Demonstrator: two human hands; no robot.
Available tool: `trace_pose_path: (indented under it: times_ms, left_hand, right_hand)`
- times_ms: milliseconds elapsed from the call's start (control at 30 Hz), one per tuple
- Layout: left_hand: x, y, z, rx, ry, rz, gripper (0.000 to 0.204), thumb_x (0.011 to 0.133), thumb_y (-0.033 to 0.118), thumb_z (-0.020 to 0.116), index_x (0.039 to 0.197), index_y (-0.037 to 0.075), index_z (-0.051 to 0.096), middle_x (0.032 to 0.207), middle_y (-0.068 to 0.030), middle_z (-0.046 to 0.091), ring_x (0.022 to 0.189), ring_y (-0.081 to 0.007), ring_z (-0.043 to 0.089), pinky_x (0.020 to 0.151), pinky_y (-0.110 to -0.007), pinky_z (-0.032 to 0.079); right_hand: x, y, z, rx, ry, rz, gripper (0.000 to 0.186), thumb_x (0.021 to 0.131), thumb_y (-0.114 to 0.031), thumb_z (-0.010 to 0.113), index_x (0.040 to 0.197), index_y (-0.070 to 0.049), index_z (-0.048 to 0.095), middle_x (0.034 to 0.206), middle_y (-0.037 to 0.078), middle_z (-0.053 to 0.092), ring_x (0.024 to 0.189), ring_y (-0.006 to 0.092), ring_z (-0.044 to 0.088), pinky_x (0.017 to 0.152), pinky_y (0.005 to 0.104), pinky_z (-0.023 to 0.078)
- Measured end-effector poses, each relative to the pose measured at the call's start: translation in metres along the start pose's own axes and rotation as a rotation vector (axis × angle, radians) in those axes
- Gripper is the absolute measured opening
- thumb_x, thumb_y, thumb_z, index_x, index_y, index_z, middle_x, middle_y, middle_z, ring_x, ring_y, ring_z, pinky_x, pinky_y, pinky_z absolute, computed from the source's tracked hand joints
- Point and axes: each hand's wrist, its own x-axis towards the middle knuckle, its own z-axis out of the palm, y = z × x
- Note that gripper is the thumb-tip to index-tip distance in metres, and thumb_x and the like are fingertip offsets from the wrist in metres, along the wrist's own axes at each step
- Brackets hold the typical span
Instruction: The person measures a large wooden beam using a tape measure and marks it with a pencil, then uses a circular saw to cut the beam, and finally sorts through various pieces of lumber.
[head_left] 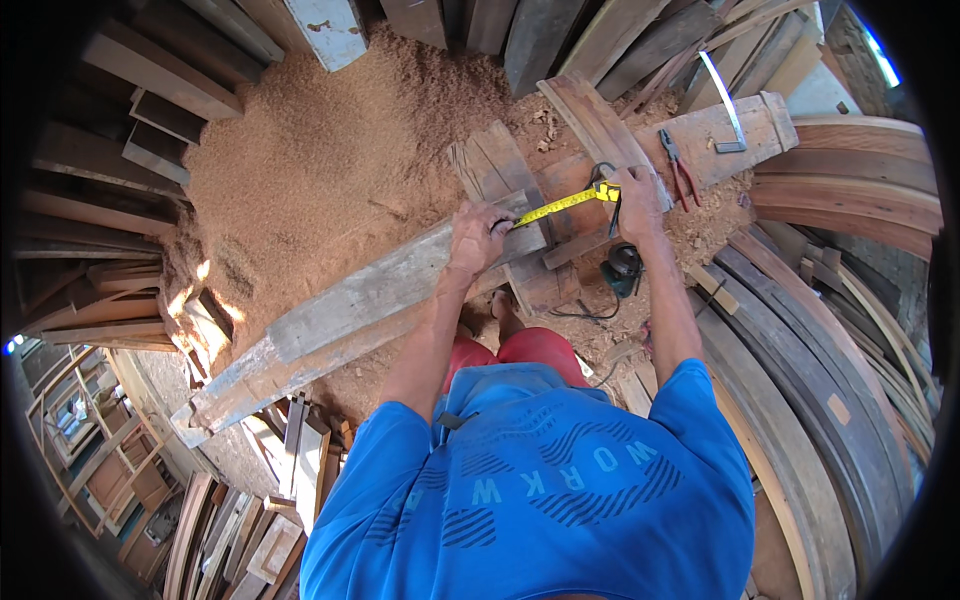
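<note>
A yellow tape measure (560,207) is pulled out across the end of a long grey board (365,290). My right hand (637,195) is closed around its case, above a brown plank (598,122). My left hand (476,238) pinches the other end of the tape at the board's edge. A small dark bit shows at its fingertips, too small to name. Beyond my right hand lie red-handled pliers (684,178) and a metal try square (727,110) on a plank. Below my right wrist sits a dark green and black power tool (622,268), partly hidden.
Sawdust (310,160) is heaped at the far left. Stacked boards (165,70) line the back and left. Curved timbers (800,400) lie along the right side. Short offcuts (255,545) are piled at the lower left. A cord (590,315) loops near my feet.
</note>
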Motion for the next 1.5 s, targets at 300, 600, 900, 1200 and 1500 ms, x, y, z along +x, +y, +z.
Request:
trace_pose_path:
  times_ms: [300, 600, 900, 1200, 1500]
  left_hand:
    - [-0.003, 0.004, -0.006, -0.019, 0.003, 0.016, 0.013, 0.086, 0.014, 0.075, 0.098, 0.011, 0.076, 0.095, -0.009, 0.074, 0.097, -0.0321, 0.062, 0.092, -0.045, 0.047]
    - [-0.131, 0.019, -0.039, -0.453, -0.36, -0.398, 0.011, 0.091, 0.012, 0.064, 0.098, 0.004, 0.066, 0.079, -0.0178, 0.069, 0.074, -0.025, 0.068, 0.07, -0.04, 0.055]
    - [-0.246, -0.009, -0.031, -0.426, -0.442, -0.339, 0.015, 0.089, 0.012, 0.067, 0.101, 0.004, 0.066, 0.092, -0.0159, 0.074, 0.089, -0.0293, 0.073, 0.081, -0.041, 0.057]
    - [-0.293, -0.064, -0.058, -0.539, -0.223, -0.387, 0.019, 0.088, 0.016, 0.072, 0.101, 0.003, 0.067, 0.084, -0.0145, 0.072, 0.08, -0.0255, 0.07, 0.074, -0.04, 0.057]
    - [-0.311, -0.102, -0.14, -0.736, 0.066, -0.573, 0.015, 0.093, 0.006, 0.072, 0.107, 0.006, 0.066, 0.097, 0.0001, 0.065, 0.088, -0.0121, 0.06, 0.08, -0.028, 0.052]
  right_hand:
    - [-0.006, -0.015, -0.013, 0.0, -0.061, -0.003, 0.038, 0.077, -0.012, 0.081, 0.109, -0.008, 0.061, 0.116, 0.02, 0.058, 0.114, 0.0434, 0.055, 0.093, 0.0524, 0.05]
    - [-0.153, -0.122, -0.01, 0.157, -0.595, -0.101, 0.042, 0.083, -0.034, 0.08, 0.107, -0.008, 0.058, 0.104, 0.021, 0.063, 0.101, 0.0434, 0.063, 0.084, 0.0517, 0.052]
    - [-0.226, -0.167, 0.077, 0.415, -0.882, -0.151, 0.04, 0.106, -0.041, 0.054, 0.121, -0.006, 0.063, 0.111, 0.024, 0.07, 0.107, 0.0476, 0.065, 0.087, 0.0542, 0.051]
    - [-0.225, -0.224, 0.118, 0.684, -0.94, -0.413, 0.053, 0.1, -0.048, 0.066, 0.119, 0.001, 0.068, 0.107, 0.024, 0.071, 0.105, 0.0359, 0.069, 0.088, 0.0455, 0.053]
    - [-0.189, -0.268, 0.093, 0.231, -0.693, -0.336, 0.033, 0.085, -0.022, 0.074, 0.113, -0.006, 0.068, 0.103, 0.021, 0.071, 0.1, 0.0418, 0.067, 0.087, 0.0525, 0.052]
